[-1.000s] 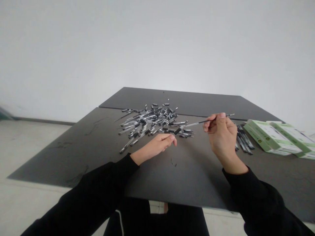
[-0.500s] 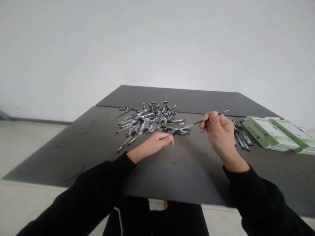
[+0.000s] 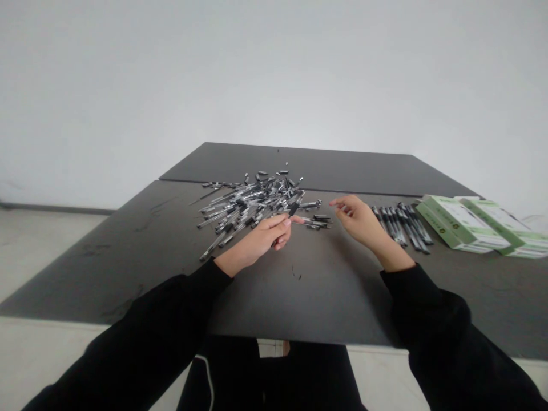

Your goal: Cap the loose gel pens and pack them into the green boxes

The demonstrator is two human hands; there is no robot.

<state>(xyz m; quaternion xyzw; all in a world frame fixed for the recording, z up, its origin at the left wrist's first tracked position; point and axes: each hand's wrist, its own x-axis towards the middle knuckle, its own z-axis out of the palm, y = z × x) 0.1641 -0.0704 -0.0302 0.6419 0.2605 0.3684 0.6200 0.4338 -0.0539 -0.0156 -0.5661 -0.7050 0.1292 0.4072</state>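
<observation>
My left hand (image 3: 268, 235) is closed on a pen (image 3: 293, 210), its dark grip end sticking up past the fingertips and the rest hidden in the hand. Just beyond lies a heap of pen parts (image 3: 252, 205), with clear barrels, black grips and short caps mixed together. Off to the right, my right hand (image 3: 357, 220) hovers over the table, fingers apart, and nothing shows between them. Beside it lies a row of pens (image 3: 400, 222) set side by side.
Two green and white boxes (image 3: 475, 225) lie at the right of the dark table (image 3: 317, 302). A seam crosses the tabletop behind the heap. A pale wall (image 3: 274, 74) stands behind the table.
The thin refill in my right hand has gone into the pen barrel at my left hand. My right hand has let go and opened. My left hand has turned the pen more upright.
</observation>
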